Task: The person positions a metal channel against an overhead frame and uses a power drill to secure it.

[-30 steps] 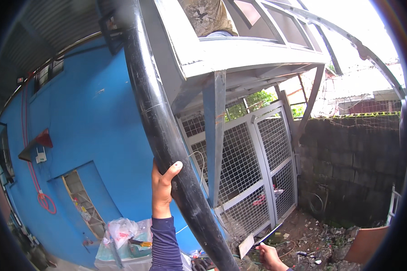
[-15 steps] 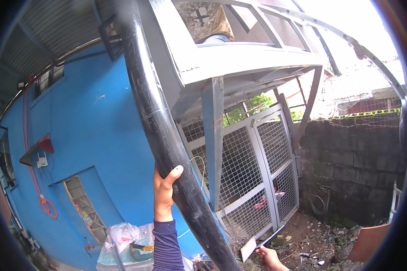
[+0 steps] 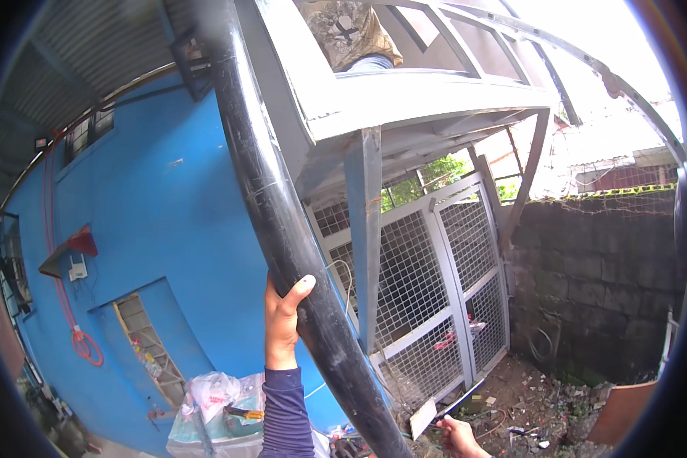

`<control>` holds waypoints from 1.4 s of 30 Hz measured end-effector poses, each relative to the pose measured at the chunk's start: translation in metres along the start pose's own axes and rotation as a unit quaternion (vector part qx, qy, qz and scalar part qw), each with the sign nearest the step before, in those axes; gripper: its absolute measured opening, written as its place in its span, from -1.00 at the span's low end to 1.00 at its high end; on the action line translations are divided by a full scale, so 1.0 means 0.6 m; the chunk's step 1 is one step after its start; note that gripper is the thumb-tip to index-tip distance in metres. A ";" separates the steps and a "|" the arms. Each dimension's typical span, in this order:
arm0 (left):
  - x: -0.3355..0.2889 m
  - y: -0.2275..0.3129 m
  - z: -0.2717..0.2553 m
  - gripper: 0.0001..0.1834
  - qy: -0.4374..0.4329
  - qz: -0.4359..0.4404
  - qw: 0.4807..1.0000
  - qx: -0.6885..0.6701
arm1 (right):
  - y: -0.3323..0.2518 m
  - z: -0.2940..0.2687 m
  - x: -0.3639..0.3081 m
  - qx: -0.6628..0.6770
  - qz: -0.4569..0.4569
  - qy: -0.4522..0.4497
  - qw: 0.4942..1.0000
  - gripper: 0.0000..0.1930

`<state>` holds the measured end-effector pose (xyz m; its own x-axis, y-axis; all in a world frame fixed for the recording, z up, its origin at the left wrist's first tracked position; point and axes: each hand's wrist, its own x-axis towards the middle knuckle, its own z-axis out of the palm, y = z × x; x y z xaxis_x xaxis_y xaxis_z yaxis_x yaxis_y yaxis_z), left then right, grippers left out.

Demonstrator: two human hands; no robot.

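Observation:
My left hand (image 3: 284,324) is wrapped round a thick black pipe (image 3: 307,267), thumb across its front. The pipe slants from the top of the view to the bottom edge, beside the blue wall. Low on the right side of the pipe, my right hand (image 3: 461,438) is closed, its fingers pinched together. What they grip is too small and partly hidden to name. Just beyond these fingers are a flat pale rectangular piece (image 3: 423,418) and a thin light-coloured rod (image 3: 466,399) slanting up to the right.
A grey metal post (image 3: 365,229) supports a white overhead platform, where a person's patterned shirt (image 3: 347,32) shows. Behind stands a grey mesh gate (image 3: 412,282). Rubble (image 3: 523,416) lies by the block wall (image 3: 588,282). A plastic-covered table (image 3: 187,433) carries bags and a yellow-handled tool (image 3: 246,414).
The whole view has shifted slightly, so most things sit a little farther right. My left hand keeps its hold on the pipe, and my right hand stays closed near the pale piece.

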<state>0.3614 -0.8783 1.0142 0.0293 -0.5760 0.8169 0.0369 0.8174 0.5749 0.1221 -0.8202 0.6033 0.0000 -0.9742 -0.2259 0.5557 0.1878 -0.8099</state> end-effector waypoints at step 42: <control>0.010 -0.027 0.008 -0.18 -0.013 -0.005 1.000 -0.015 | 0.037 -0.036 0.029 0.044 0.016 -0.008 0.999 -0.63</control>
<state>0.3562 -0.8950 1.0099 0.0021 -0.5825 0.8128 0.0671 0.8111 0.5811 0.1166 -0.8304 0.5696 0.0315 -0.9701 -0.2407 0.6268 0.2067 -0.7512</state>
